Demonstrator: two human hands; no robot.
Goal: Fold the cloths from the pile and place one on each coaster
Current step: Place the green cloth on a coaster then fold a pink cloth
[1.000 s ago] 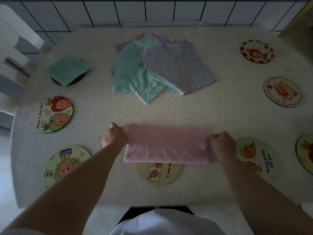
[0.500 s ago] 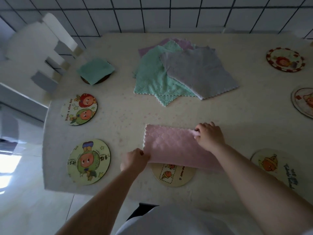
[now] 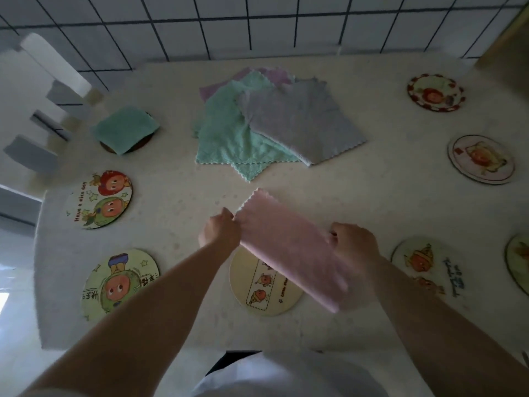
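A pink cloth point(image 3: 289, 247), folded to a narrow band, is held slanted just above the table near its front edge. My left hand point(image 3: 219, 229) pinches its far left corner. My right hand point(image 3: 355, 246) grips its right side. Under the cloth's near end lies a beige round coaster point(image 3: 257, 285), partly covered. The pile of cloths point(image 3: 272, 121) lies at the table's middle back, grey on top of green and purple. A folded green cloth point(image 3: 126, 128) sits on a dark coaster at the back left.
Several picture coasters ring the cream table point(image 3: 177, 196): two at the left point(image 3: 100, 199) point(image 3: 120, 283), one near right point(image 3: 423, 265), two at the far right point(image 3: 436, 91) point(image 3: 481, 159). A white chair point(image 3: 43, 104) stands at the back left, by a tiled wall.
The cloth lay flat as a wide band with a hand at each end. It was folded over, and both hands now lift it, slanted, over the beige coaster.
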